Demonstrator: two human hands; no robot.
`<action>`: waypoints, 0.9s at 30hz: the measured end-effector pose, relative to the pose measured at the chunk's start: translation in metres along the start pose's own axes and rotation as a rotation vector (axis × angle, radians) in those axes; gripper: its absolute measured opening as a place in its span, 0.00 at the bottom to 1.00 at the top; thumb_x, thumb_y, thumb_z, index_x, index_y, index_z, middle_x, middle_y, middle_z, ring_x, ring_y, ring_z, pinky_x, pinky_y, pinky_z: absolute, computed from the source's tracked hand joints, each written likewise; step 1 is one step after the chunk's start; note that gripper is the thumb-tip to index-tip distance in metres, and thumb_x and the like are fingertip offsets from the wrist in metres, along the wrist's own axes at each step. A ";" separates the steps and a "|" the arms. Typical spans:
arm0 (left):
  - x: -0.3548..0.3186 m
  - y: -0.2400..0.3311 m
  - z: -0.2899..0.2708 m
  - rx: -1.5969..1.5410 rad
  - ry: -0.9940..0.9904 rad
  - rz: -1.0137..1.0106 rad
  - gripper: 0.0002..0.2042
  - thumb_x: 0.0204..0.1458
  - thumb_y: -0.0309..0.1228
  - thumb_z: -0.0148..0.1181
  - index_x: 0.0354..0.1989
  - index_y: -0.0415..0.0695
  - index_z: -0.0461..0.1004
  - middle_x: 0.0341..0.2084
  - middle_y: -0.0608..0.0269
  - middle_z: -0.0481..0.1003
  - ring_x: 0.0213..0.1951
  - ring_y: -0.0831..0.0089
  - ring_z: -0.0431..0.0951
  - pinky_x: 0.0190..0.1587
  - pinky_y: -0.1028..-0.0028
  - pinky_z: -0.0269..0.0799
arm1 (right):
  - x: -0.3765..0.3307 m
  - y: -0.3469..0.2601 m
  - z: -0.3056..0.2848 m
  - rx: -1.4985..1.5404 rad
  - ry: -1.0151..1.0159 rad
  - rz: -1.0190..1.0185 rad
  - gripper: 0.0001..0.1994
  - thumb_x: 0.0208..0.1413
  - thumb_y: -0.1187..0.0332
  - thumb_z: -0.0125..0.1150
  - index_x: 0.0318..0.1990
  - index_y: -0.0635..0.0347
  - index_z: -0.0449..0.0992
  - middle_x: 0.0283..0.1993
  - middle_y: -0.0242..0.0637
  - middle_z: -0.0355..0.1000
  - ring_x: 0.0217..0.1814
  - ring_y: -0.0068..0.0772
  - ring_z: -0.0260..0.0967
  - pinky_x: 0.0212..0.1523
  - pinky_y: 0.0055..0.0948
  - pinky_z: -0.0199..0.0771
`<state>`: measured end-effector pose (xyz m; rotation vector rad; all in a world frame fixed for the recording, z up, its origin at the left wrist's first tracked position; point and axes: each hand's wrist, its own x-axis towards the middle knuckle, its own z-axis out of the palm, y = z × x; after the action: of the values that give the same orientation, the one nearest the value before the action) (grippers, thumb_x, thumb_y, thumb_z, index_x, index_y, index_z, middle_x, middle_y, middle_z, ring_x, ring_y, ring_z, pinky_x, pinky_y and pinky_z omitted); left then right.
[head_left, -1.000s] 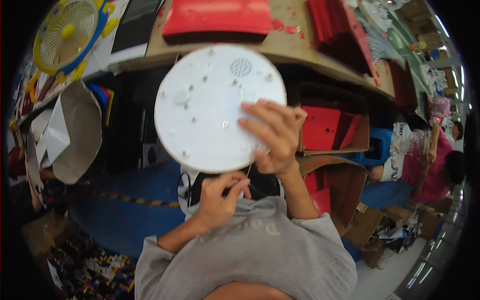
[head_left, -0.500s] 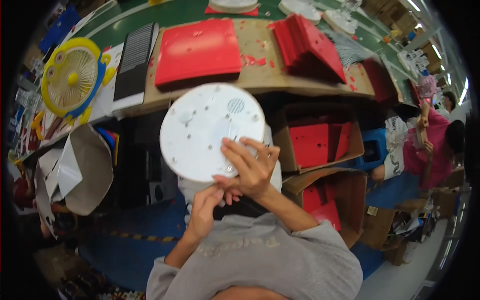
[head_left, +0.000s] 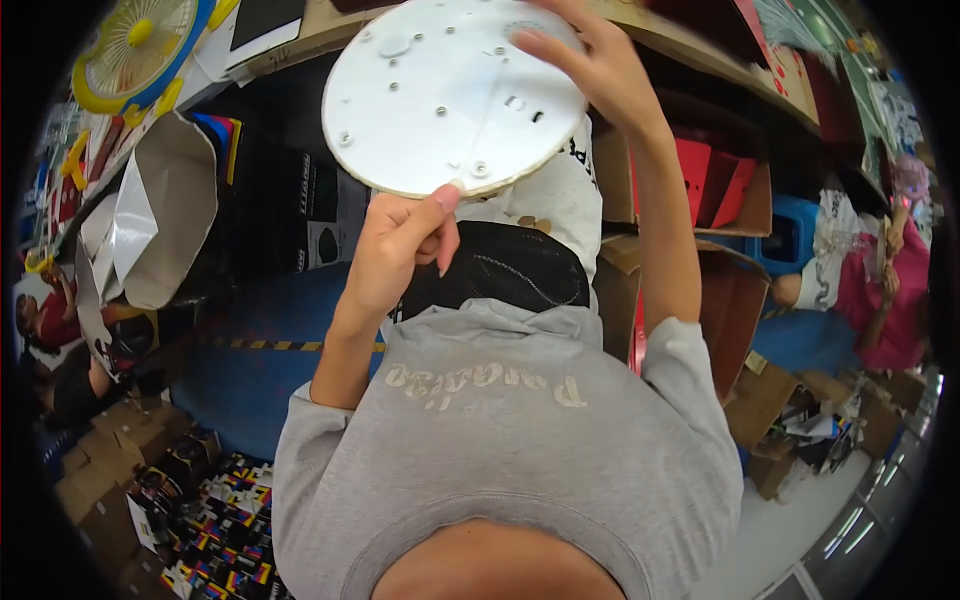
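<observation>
A round white plastic disc (head_left: 430, 85), with screw posts, small holes and a slotted speaker patch, is held tilted in front of me. My left hand (head_left: 400, 228) is closed, its thumb and fingers pinching the near rim of the disc. On the far right side, my right hand (head_left: 600, 75) reaches over the edge with thumb and fingers apart. Its thumb lies over the speaker patch, and I cannot tell whether it touches the surface. The fingertips at the upper edge of the picture are partly cut off.
A workbench edge (head_left: 300, 50) runs beyond the disc. Cartons with red panels (head_left: 715, 180) stand at right, near a blue stool (head_left: 790, 235). At left are a yellow and blue fan (head_left: 140, 45) and a grey-white bin (head_left: 175, 215). Co-workers sit on both sides.
The disc has moved farther up in the picture. My right hand has left its near right part for the far right edge. My left hand has come up to the near rim.
</observation>
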<state>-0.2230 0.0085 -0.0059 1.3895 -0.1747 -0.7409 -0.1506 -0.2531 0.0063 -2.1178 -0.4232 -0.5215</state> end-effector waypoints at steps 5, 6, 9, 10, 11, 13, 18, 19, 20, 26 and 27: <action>0.000 -0.002 -0.023 -0.008 -0.033 0.032 0.30 0.66 0.40 0.48 0.07 0.43 0.61 0.08 0.73 0.57 0.14 0.84 0.50 0.19 0.77 0.40 | 0.003 -0.001 0.007 0.291 -0.213 0.244 0.27 0.52 0.63 0.68 0.60 0.60 0.74 0.74 0.46 0.56 0.75 0.45 0.55 0.71 0.35 0.55; 0.001 -0.001 -0.030 -0.003 -0.067 0.040 0.30 0.65 0.40 0.47 0.07 0.44 0.59 0.07 0.73 0.56 0.14 0.84 0.49 0.20 0.76 0.40 | -0.001 -0.001 0.009 0.183 -0.208 0.260 0.27 0.51 0.64 0.69 0.60 0.59 0.74 0.73 0.45 0.58 0.74 0.44 0.55 0.72 0.39 0.54; 0.006 0.003 -0.039 0.037 -0.120 0.040 0.30 0.65 0.41 0.48 0.06 0.44 0.59 0.07 0.72 0.56 0.14 0.84 0.49 0.20 0.76 0.40 | -0.022 0.007 0.011 0.068 -0.065 0.081 0.20 0.57 0.68 0.65 0.58 0.61 0.75 0.63 0.44 0.68 0.66 0.39 0.66 0.65 0.36 0.67; 0.009 0.004 -0.041 0.071 -0.142 0.046 0.30 0.64 0.42 0.49 0.06 0.44 0.60 0.07 0.73 0.56 0.14 0.84 0.50 0.20 0.77 0.40 | -0.028 0.008 0.019 0.176 0.007 0.168 0.17 0.52 0.66 0.66 0.51 0.55 0.82 0.64 0.40 0.69 0.62 0.39 0.69 0.61 0.33 0.69; 0.013 0.006 -0.045 0.077 -0.151 0.050 0.30 0.64 0.42 0.49 0.06 0.44 0.60 0.07 0.73 0.56 0.14 0.84 0.50 0.20 0.77 0.40 | -0.033 0.011 0.018 0.171 0.016 0.166 0.17 0.52 0.66 0.66 0.51 0.55 0.82 0.64 0.40 0.69 0.62 0.39 0.69 0.61 0.33 0.69; 0.019 0.009 -0.050 0.168 -0.180 0.022 0.30 0.63 0.43 0.50 0.06 0.44 0.62 0.07 0.73 0.58 0.14 0.85 0.51 0.19 0.78 0.41 | -0.047 0.007 0.014 -0.003 0.101 0.167 0.18 0.52 0.64 0.66 0.51 0.54 0.82 0.66 0.40 0.67 0.63 0.39 0.69 0.61 0.36 0.69; 0.036 0.021 -0.060 0.238 -0.228 0.047 0.30 0.60 0.44 0.52 0.05 0.44 0.65 0.05 0.72 0.60 0.12 0.85 0.52 0.18 0.78 0.42 | -0.071 -0.017 0.016 -0.178 0.194 0.256 0.16 0.54 0.66 0.62 0.51 0.47 0.83 0.68 0.40 0.66 0.72 0.45 0.57 0.68 0.39 0.59; 0.036 0.020 -0.063 0.242 -0.218 0.044 0.29 0.60 0.45 0.53 0.05 0.43 0.67 0.05 0.71 0.61 0.11 0.85 0.53 0.17 0.78 0.42 | -0.075 -0.028 0.018 -0.177 0.192 0.255 0.16 0.54 0.66 0.62 0.51 0.47 0.83 0.68 0.40 0.66 0.72 0.45 0.57 0.68 0.39 0.59; 0.037 0.021 -0.064 0.240 -0.216 0.045 0.29 0.60 0.45 0.53 0.05 0.43 0.67 0.05 0.71 0.61 0.11 0.85 0.53 0.17 0.78 0.42 | -0.077 -0.041 0.016 -0.418 0.180 0.197 0.17 0.54 0.66 0.61 0.52 0.45 0.83 0.69 0.39 0.65 0.73 0.45 0.57 0.67 0.40 0.60; 0.025 0.034 -0.065 0.277 -0.024 -0.022 0.26 0.57 0.43 0.58 0.10 0.39 0.73 0.07 0.69 0.67 0.12 0.86 0.56 0.18 0.79 0.44 | -0.095 -0.074 0.028 -0.465 -0.026 -0.064 0.21 0.53 0.55 0.66 0.56 0.38 0.80 0.64 0.30 0.72 0.67 0.39 0.66 0.62 0.48 0.62; 0.020 0.035 -0.063 0.305 0.022 -0.021 0.24 0.57 0.41 0.59 0.11 0.38 0.74 0.08 0.69 0.68 0.13 0.86 0.57 0.19 0.79 0.45 | -0.095 -0.078 0.027 -0.454 -0.028 -0.077 0.21 0.53 0.55 0.66 0.56 0.38 0.80 0.64 0.30 0.72 0.67 0.39 0.66 0.62 0.48 0.62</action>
<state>-0.1617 0.0494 0.0071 1.6907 -0.2648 -0.7375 -0.2637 -0.1977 -0.0027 -2.5530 -0.4342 -0.6832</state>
